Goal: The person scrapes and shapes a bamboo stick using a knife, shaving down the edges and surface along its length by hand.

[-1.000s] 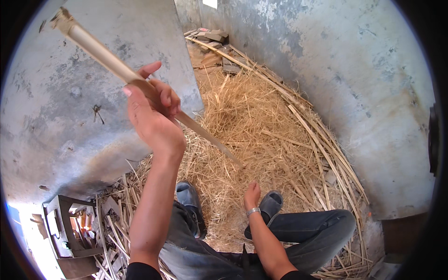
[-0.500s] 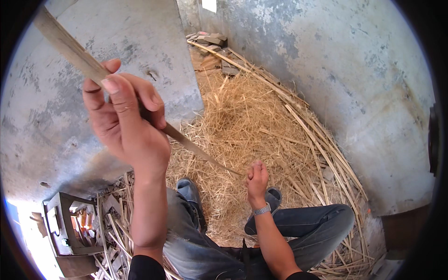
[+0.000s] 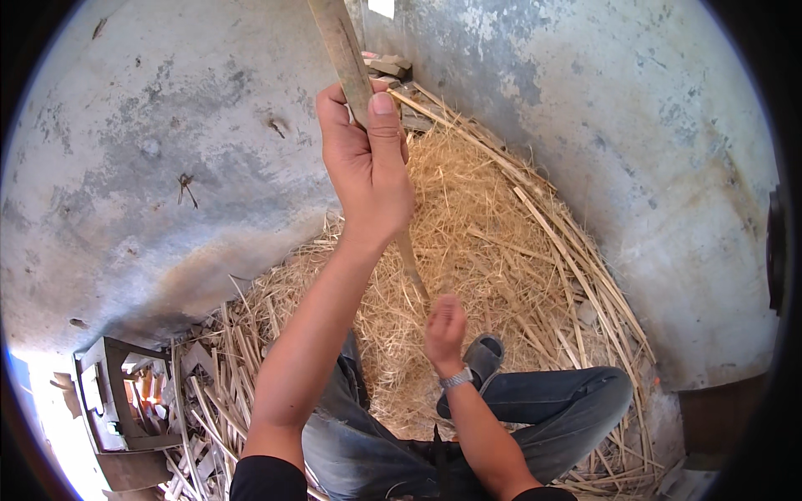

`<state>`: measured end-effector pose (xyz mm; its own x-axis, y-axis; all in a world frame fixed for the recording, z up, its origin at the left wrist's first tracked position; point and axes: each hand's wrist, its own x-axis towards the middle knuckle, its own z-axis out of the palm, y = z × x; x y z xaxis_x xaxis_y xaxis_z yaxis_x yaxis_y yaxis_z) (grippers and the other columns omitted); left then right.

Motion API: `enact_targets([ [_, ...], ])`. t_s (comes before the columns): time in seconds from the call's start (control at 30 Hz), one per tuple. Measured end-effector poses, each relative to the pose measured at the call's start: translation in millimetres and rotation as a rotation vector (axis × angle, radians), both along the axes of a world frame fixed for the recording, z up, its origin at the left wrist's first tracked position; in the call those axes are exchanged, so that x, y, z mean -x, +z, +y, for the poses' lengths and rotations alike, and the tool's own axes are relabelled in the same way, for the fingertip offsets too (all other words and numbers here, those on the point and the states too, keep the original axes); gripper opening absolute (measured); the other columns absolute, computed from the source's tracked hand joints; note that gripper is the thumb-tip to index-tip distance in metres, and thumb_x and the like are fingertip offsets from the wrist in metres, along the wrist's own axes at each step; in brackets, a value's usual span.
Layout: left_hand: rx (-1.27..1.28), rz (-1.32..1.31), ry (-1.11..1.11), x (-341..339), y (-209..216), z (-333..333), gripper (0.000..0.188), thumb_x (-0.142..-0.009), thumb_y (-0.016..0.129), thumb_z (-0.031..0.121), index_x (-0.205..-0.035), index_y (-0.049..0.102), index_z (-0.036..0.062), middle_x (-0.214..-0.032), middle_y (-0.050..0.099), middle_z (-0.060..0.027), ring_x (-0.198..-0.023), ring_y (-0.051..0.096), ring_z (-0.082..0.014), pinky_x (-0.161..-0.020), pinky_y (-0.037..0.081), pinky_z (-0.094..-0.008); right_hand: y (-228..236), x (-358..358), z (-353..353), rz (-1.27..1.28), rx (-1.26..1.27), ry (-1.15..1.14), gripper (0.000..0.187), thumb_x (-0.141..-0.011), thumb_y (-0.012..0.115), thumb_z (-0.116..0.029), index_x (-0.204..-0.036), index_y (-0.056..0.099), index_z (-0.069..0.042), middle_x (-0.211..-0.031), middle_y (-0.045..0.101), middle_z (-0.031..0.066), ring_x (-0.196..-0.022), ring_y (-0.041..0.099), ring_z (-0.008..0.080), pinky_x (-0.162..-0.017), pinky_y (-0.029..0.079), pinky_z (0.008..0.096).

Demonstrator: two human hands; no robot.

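Observation:
A long, flat bamboo strip [image 3: 342, 50] slants from the top of the view down toward my lap. My left hand [image 3: 372, 171] is closed round its upper part, with the thumb pressed on its face. Below the left wrist the strip shows again, narrower, running to my right hand [image 3: 445, 330]. The right fingers are curled closed at that lower end and slightly blurred; they cover its tip. A metal-banded watch [image 3: 457, 378] is on the right wrist.
Fine shavings [image 3: 447, 200] cover the floor between my feet. Long bamboo strips [image 3: 576, 275] lie along the right wall, and several pieces are piled at lower left beside a dark frame [image 3: 134, 401]. Worn grey walls [image 3: 209, 134] stand close on both sides. Blocks [image 3: 388, 67] lie in the corner.
My left hand has swung right and turned, bringing the bamboo strip from a leftward slant to a steeper one. My right hand has shifted slightly left.

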<state>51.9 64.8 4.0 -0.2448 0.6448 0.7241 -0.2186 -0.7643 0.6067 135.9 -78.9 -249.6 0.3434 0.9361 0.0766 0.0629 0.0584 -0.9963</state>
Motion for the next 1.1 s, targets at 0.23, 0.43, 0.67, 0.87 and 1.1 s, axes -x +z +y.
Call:
enact_targets([
  [0.23,0.004,-0.008,-0.046,-4,4,-3,0.022,-0.110,0.054,0.029,-0.117,0.047,0.0096,-0.061,0.041,0.0049,-0.048,0.032,-0.0043,-0.046,0.026,-0.0247,-161,-19,-17,-0.623,0.579,0.253,0.070,-0.108,0.039,-0.052,-0.081,0.065,0.008,-0.080,0.068,0.0241,-0.079,0.069,0.0324,-0.072,0.052,0.0440],
  [0.43,0.009,-0.009,-0.028,13,-4,6,0.022,-0.109,0.054,0.030,-0.115,0.046,0.0093,-0.063,0.042,0.0044,-0.047,0.031,-0.0046,-0.045,0.025,-0.0250,-43,-40,13,-0.722,0.429,0.288,0.065,-0.108,0.042,-0.048,-0.077,0.059,0.006,-0.063,0.061,0.0190,-0.057,0.061,0.0324,-0.059,0.046,0.0493],
  [0.67,0.004,-0.016,0.051,21,-1,19,0.021,-0.109,0.054,0.028,-0.114,0.047,0.0090,-0.064,0.041,0.0041,-0.047,0.030,-0.0043,-0.045,0.026,-0.0247,69,-44,16,-0.440,0.511,0.027,0.059,-0.110,0.041,-0.041,-0.080,0.063,0.006,-0.070,0.060,0.0253,-0.065,0.059,0.0413,-0.064,0.044,0.0509],
  [0.87,0.014,-0.031,0.050,9,-2,12,0.020,-0.109,0.055,0.029,-0.114,0.048,0.0099,-0.060,0.037,0.0045,-0.046,0.027,-0.0055,-0.045,0.026,-0.0266,-19,12,26,-0.273,0.356,0.103,0.061,-0.110,0.042,-0.040,-0.075,0.058,0.006,-0.060,0.052,0.0217,-0.056,0.052,0.0369,-0.058,0.040,0.0491],
  [1.1,0.020,-0.051,0.081,12,-6,18,0.020,-0.109,0.056,0.025,-0.112,0.048,0.0075,-0.064,0.043,0.0045,-0.045,0.035,-0.0022,-0.043,0.029,-0.0230,-62,13,20,-0.156,0.518,0.104,0.061,-0.110,0.042,-0.040,-0.071,0.054,0.006,-0.058,0.050,0.0246,-0.052,0.047,0.0390,-0.058,0.039,0.0513],
])
